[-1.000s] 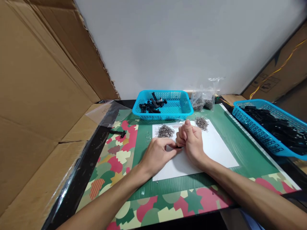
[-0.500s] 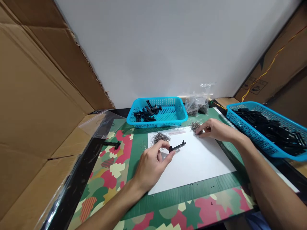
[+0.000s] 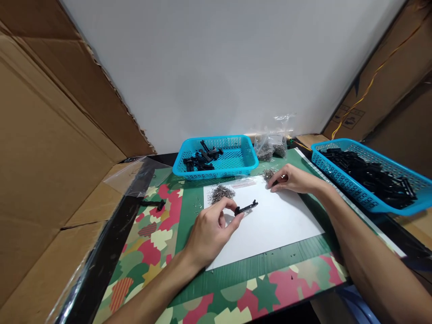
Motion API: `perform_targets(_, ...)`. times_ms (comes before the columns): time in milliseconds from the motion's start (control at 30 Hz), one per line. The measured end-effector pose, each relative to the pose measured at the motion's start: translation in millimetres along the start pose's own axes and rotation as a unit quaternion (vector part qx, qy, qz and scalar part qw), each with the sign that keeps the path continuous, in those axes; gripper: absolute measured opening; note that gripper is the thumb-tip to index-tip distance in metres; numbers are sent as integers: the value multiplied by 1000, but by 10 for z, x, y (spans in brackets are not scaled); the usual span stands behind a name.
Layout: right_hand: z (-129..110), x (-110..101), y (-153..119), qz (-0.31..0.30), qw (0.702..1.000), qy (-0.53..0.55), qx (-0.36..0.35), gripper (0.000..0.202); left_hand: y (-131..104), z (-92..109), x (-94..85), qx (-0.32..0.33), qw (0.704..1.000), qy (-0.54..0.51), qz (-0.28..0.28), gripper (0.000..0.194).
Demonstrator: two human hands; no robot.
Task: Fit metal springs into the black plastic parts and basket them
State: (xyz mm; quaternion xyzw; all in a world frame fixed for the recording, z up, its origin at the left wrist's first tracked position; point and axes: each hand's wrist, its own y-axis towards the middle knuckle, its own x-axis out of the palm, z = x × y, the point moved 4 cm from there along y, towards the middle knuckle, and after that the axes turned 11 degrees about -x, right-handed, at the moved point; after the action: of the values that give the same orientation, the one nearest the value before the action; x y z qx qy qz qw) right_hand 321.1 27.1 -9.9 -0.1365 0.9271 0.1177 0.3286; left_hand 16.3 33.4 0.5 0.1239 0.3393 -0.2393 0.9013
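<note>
Between the thumb and forefinger of my left hand [image 3: 214, 229] is a slim black plastic part [image 3: 247, 207], held by its left end above the white paper [image 3: 266, 225]. My right hand [image 3: 290, 179] has its fingertips pinched together at the paper's far edge, beside a small pile of tiny metal pieces [image 3: 268, 175]. Whatever the right fingertips hold is too small to make out. A larger pile of similar metal pieces [image 3: 221, 193] lies on the paper just beyond my left hand.
A blue basket [image 3: 216, 173] with several black parts stands at the back. Another blue basket [image 3: 374, 204], fuller of black parts, is at the right. Clear bags of metal pieces [image 3: 270, 148] sit behind. One black part [image 3: 157, 204] lies at the left. Cardboard walls [image 3: 43, 112] flank the table.
The whole view has shifted slightly, so everything appears a little further left. My left hand still holds the black part, and my right hand is still at the small pile.
</note>
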Motion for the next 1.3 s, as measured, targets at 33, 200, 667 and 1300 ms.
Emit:
perform_targets(33,6,-8,-7,2,1000,4,-4,22,0,7,2,3,1000,1,-3,17)
perform_targets(200,8,-23,-13,12,1000,13,-9,15,-6,28,11,13,1000,7,-11,17)
perform_targets(667,-171,9,48,-38,999,-32,-13,10,-29,30,16,58,997,47,3,14)
perform_targets(1300,-544,643,273,59,980,171,86,10,-37,69,3,86,995,37,28,15)
